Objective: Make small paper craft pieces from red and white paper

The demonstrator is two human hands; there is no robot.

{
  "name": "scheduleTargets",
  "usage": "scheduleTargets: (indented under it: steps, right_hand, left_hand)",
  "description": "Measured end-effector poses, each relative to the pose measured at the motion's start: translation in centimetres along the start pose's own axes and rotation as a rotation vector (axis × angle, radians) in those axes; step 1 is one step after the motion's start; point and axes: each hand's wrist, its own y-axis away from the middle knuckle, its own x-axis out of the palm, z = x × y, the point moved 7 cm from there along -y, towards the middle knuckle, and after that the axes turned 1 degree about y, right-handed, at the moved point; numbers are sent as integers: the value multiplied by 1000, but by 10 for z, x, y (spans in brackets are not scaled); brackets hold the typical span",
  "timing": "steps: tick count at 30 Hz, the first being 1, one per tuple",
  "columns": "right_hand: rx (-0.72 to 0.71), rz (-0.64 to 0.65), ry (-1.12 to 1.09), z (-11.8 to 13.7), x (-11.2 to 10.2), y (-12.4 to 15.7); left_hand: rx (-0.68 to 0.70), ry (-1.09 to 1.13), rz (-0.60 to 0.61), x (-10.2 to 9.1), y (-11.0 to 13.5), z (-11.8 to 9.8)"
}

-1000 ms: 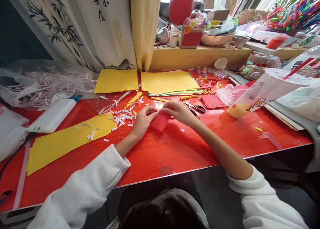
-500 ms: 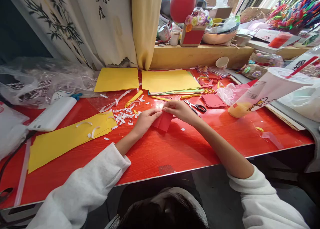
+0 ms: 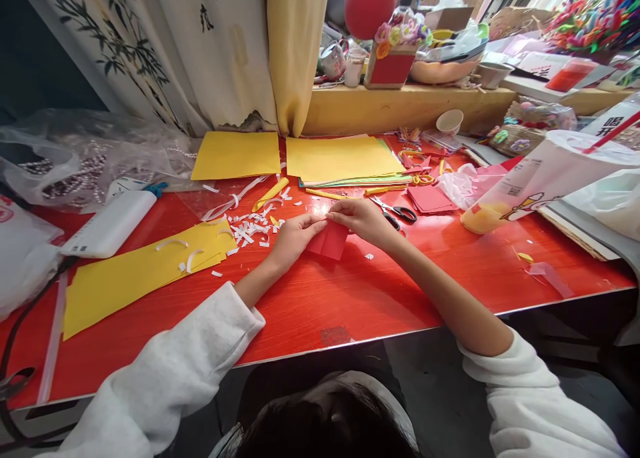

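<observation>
A small piece of red paper [image 3: 330,242] with a crease down it is held just above the red table [image 3: 300,318]. My left hand [image 3: 299,237] pinches its upper left edge. At the top edge, my right hand [image 3: 361,219] grips the same paper, thumb and fingertips close to those of the left. The fingers partly cover the paper's upper end. Right behind my right hand lie scissors [image 3: 403,213] with black handles. White paper scraps [image 3: 249,231] are scattered left of my hands.
Yellow strips [image 3: 145,271] lie at the left by a white power bank [image 3: 110,226]. Yellow sheets [image 3: 345,159] are at the back. A stack of red squares [image 3: 431,200] sits right of the scissors, before a tilted drink cup [image 3: 525,181]. Several items crowd the windowsill [image 3: 370,108].
The view has shifted slightly, so everything sits a little further right and higher. Both hands keep their hold on the red paper, with hardly any change in the fingers.
</observation>
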Motion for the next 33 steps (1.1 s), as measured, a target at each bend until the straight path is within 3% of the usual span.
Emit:
scheduleTargets:
  steps: [5, 8, 11, 18, 25, 33]
  right_hand:
    - [171, -21, -256, -4, -1, 3]
    - [251, 33, -402, -5, 3, 5]
    - [233, 81, -411, -3, 8, 6]
    - [4, 2, -232, 11, 9, 7]
    - [200, 68, -725, 7, 20, 8]
    - [239, 169, -857, 4, 24, 10]
  left_hand:
    - [25, 71, -75, -4, 1, -3]
    - [50, 123, -160, -11, 3, -5]
    - [78, 151, -209, -14, 4, -7]
    - [112, 145, -199, -14, 4, -9]
    - [173, 48, -237, -17, 7, -14]
    - [190, -15, -219, -12, 10, -18]
